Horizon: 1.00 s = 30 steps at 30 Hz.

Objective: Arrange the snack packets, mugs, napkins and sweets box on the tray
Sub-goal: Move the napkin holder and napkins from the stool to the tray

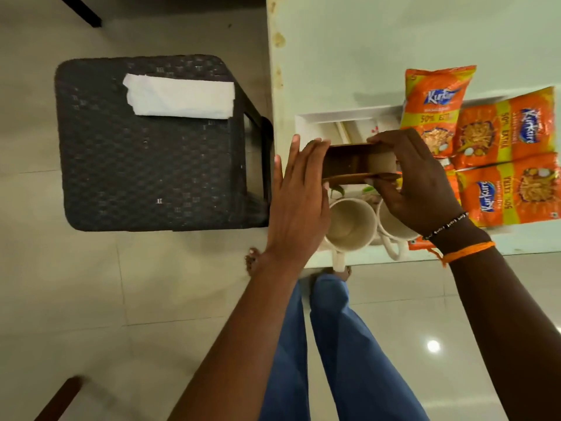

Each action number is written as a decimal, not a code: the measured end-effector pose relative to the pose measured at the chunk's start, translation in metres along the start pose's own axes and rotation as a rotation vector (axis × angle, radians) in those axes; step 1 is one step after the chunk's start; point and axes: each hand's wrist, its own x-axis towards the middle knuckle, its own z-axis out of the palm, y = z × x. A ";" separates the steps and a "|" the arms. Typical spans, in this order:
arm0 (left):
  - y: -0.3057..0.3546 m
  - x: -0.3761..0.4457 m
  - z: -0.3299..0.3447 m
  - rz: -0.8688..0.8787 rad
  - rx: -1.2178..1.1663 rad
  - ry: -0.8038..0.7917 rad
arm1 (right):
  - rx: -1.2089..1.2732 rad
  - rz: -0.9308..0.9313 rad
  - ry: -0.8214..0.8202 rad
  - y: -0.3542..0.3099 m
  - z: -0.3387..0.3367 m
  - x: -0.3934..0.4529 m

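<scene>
A white tray (pixel 312 121) lies on the pale table. Over its left part my right hand (pixel 417 180) grips a brown sweets box (pixel 349 161), which is held just above the tray. My left hand (pixel 299 202) rests flat against the box's left end, fingers spread. Two cream mugs (pixel 349 227) stand in the tray's near part, one of them (pixel 391 229) partly under my right wrist. Three orange snack packets (pixel 434 107) (pixel 504 132) (pixel 513 192) lie across the tray's right side. A folded stack of white napkins (pixel 182 97) sits on the dark stool at left.
The dark woven stool (pixel 145 165) stands close beside the table's left edge (pixel 274 86). My legs in blue trousers (pixel 334 344) and bare feet are on the tiled floor below. Dark furniture legs show at the top left and bottom left.
</scene>
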 end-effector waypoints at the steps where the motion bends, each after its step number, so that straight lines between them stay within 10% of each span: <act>1: 0.002 0.000 0.004 -0.005 -0.009 -0.014 | 0.003 -0.003 -0.010 0.006 -0.001 -0.002; 30: 0.006 0.001 0.031 -0.217 -0.322 -0.117 | 0.085 0.039 -0.171 0.023 -0.003 0.014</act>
